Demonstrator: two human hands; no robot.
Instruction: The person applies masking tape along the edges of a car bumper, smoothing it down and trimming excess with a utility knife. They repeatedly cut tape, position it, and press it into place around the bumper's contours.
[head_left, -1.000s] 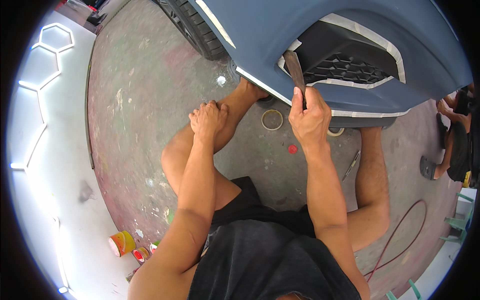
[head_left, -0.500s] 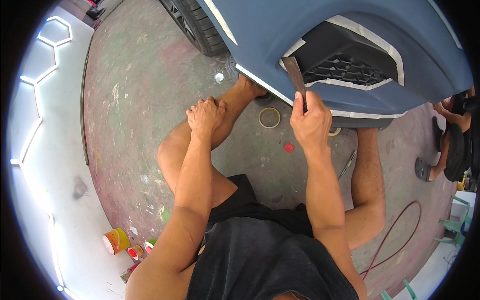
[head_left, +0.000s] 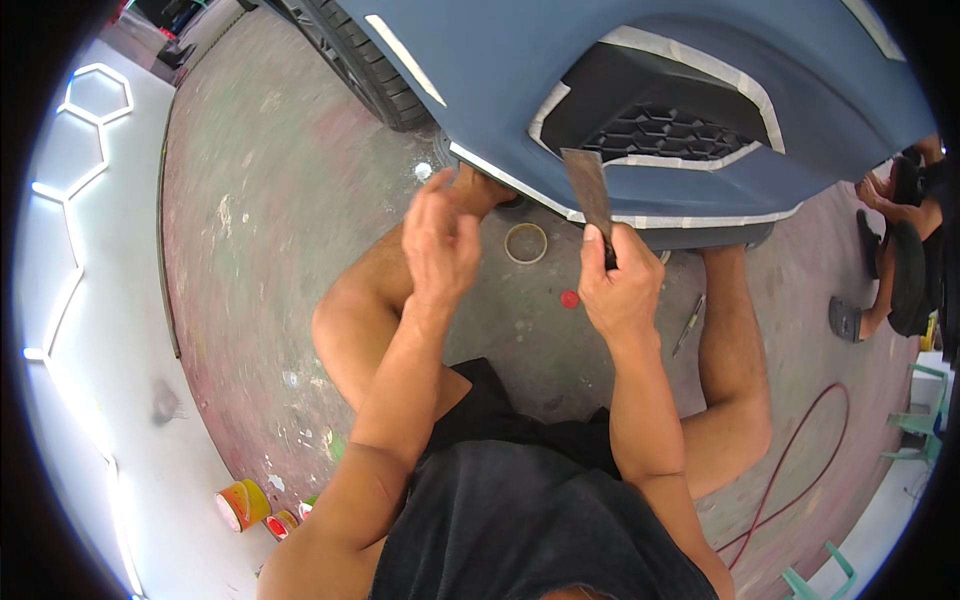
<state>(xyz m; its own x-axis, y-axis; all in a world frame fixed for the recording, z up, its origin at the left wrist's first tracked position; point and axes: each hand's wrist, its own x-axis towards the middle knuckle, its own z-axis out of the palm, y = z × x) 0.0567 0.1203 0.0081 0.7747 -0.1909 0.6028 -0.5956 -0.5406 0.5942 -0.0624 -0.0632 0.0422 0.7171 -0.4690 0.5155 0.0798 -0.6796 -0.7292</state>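
My right hand [head_left: 622, 277] grips the dark handle of a putty knife [head_left: 590, 190]. Its flat, worn blade points up and away from me, in front of the blue car bumper [head_left: 480, 90]. Raised over my left shin, my left hand [head_left: 441, 243] is empty, its fingers loosely bent and apart, a little blurred. Strips of pale masking tape [head_left: 690, 55] edge the black grille insert [head_left: 660, 125] in the bumper. More tape follows the bumper's lower edge. Whether the blade touches the bumper, I cannot tell.
On the floor between my legs lie a tape roll [head_left: 526, 243], a red cap [head_left: 570, 299] and a thin pen-like tool [head_left: 690, 325]. A tyre [head_left: 370, 75] stands at upper left, paint cans [head_left: 242, 504] at lower left. A red hose [head_left: 800, 440] and another person [head_left: 905, 245] are at right.
My left hand has lifted off my left leg and moved up and to the right. The putty knife's blade has come down and back from the bumper's taped corner. The view has shifted slightly.
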